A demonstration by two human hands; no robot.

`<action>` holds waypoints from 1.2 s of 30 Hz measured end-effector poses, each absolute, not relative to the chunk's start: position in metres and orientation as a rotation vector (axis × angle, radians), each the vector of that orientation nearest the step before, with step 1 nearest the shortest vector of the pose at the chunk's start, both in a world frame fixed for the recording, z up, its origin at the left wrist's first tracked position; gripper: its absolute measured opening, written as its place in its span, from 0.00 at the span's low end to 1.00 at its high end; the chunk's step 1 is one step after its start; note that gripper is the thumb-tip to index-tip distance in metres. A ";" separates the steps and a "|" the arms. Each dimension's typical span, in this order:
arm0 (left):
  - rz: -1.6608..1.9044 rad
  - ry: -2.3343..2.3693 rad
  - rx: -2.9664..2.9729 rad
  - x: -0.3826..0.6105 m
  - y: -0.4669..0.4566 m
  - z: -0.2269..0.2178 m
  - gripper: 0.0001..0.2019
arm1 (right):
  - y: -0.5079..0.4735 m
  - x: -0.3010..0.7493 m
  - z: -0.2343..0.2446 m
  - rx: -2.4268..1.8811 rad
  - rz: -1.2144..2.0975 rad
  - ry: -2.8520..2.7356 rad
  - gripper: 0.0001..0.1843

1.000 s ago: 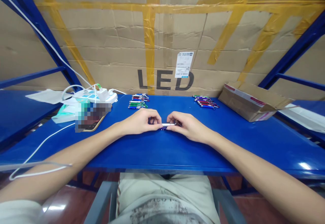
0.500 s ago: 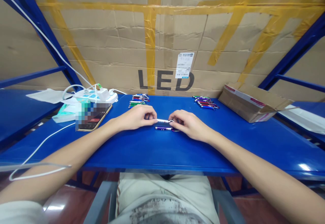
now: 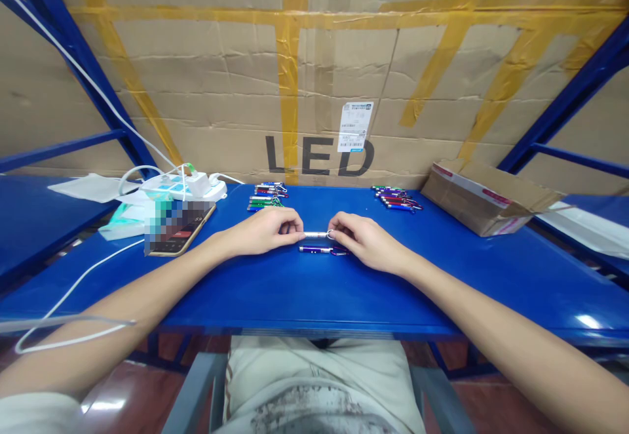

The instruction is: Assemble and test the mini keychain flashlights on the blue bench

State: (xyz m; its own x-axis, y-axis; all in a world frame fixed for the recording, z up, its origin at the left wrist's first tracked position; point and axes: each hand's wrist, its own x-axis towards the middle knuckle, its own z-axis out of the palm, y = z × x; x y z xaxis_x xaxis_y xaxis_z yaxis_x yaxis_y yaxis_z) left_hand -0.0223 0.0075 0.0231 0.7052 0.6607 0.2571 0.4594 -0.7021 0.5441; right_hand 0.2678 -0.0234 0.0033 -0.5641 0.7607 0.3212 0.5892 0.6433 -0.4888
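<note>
Hands: left (image 3: 268, 231) and right (image 3: 361, 240) fingers pinch silver penlight (image 3: 317, 235) by its ends. Slipping, it may roll against purple penlight (image 3: 319, 250) on surface (image 3: 442, 276).

Taped cardboard wall (image 3: 314, 80) (printed "LED") backs a blue table (image 3: 314, 290) between blue rack frames (image 3: 73, 60).

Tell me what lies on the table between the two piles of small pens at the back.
In the head view, nothing: the stretch of blue table between the left pile and the right pile is bare. The hands work nearer, in front of that gap.
</note>
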 end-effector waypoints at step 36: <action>0.428 0.960 2.651 -0.024 0.012 0.011 0.12 | -0.018 0.268 -0.003 -1.091 0.387 -2.392 0.07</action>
